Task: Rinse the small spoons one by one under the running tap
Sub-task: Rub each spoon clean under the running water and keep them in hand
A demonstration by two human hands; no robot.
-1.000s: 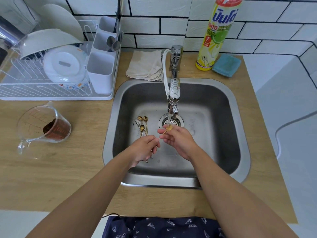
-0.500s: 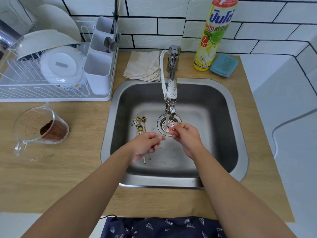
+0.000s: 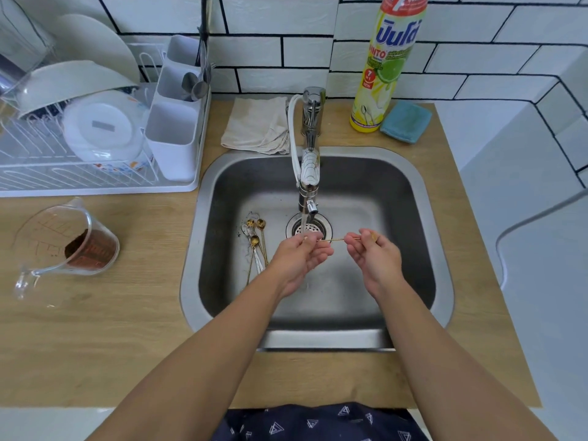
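Note:
A thin gold spoon (image 3: 337,239) lies level between both hands over the steel sink (image 3: 423,192). My right hand (image 3: 375,257) pinches its bowl end, and my left hand (image 3: 299,256) pinches the handle end just under the water stream from the tap (image 3: 310,173). Several more small gold and silver spoons (image 3: 256,246) lie on the sink floor to the left of the drain (image 3: 310,229).
A dish rack (image 3: 79,148) with plates and a white cutlery holder (image 3: 173,132) stands at the back left. A glass measuring jug (image 3: 66,243) with brown grounds lies on the wooden counter. A beige cloth (image 3: 257,125), a detergent bottle (image 3: 386,65) and a blue sponge (image 3: 405,120) sit behind the sink.
My hands have moved apart. The right hand slid right with the spoon's bowl end, so the spoon now stretches level between both hands; the left hand sits under the stream.

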